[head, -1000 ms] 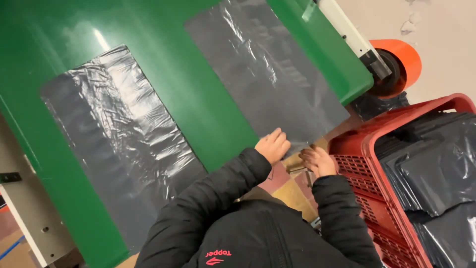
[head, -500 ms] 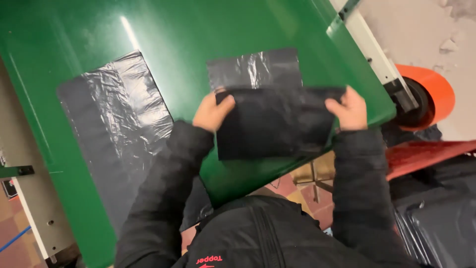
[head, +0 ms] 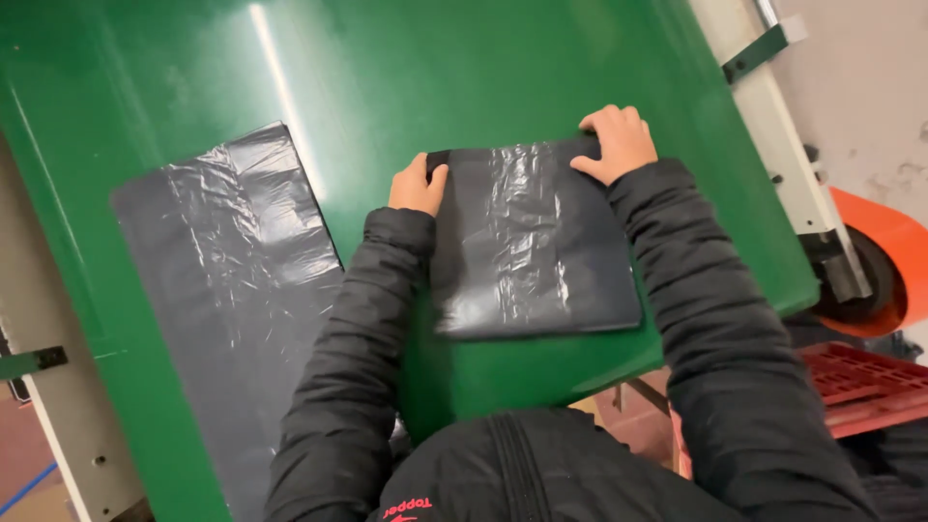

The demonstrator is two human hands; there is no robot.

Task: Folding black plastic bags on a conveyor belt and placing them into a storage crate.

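Black plastic bag (head: 530, 242), folded to a rough rectangle, lies flat on the green desk (head: 464, 87), directly in front of the person, between both sleeves. Near edge sits close to the desk's front lip; far edge is under the hands.

Left hand (head: 418, 186): at the far-left corner, thumb and fingers pinching the bag's edge, knuckles up. Right hand (head: 617, 142): at the far-right corner, fingers curled and pressed down on the top edge, holding it to the desk. Neither hand is spread flat.

Second black bag (head: 237, 290), longer and unfolded, lies flat to the left, well apart from the folded one, running off the desk's near edge. Orange roller (head: 894, 266) and red crate (head: 860, 382) off to the right, below desk level. Grey machine frame (head: 788, 164) runs along the desk's right side.

Judgement on doing this step well:
- keep both far corners level so the top edge stays straight and square to the side edges
- film is thin and slick, visibly wrinkled down the middle; looks like it traps air, so flatten from the held edge toward the body
- even pressure at both corners, else the layers skew and the fold drifts
- don't drag it nearer: little margin at the front lip.
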